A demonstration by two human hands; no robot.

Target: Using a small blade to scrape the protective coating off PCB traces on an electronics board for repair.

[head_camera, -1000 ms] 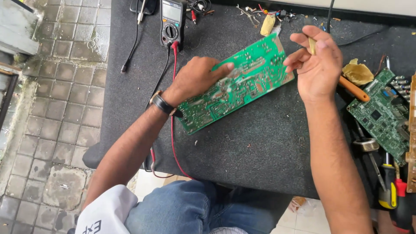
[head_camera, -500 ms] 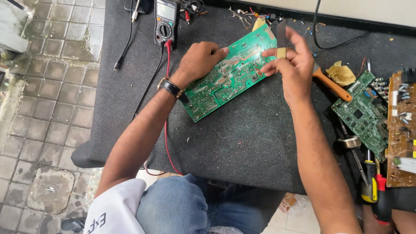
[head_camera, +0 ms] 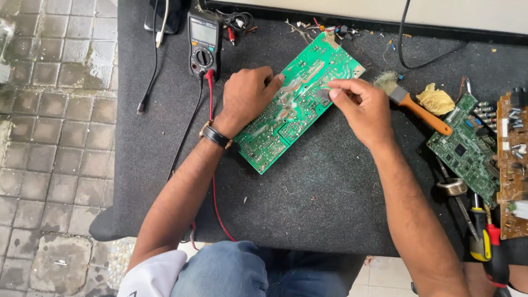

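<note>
Head view: a green circuit board point(head_camera: 294, 104) is worked at frame centre.
It is pinned flat by the left hand point(head_camera: 247, 99), steadying it; a small grey piece point(head_camera: 323, 93) is pinched in the right hand point(head_camera: 357, 110).

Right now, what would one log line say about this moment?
left hand: pressing green circuit board | right hand: fingertips on board, pinching something small | nearby: multimeter, brush | surface: dark mat
</note>
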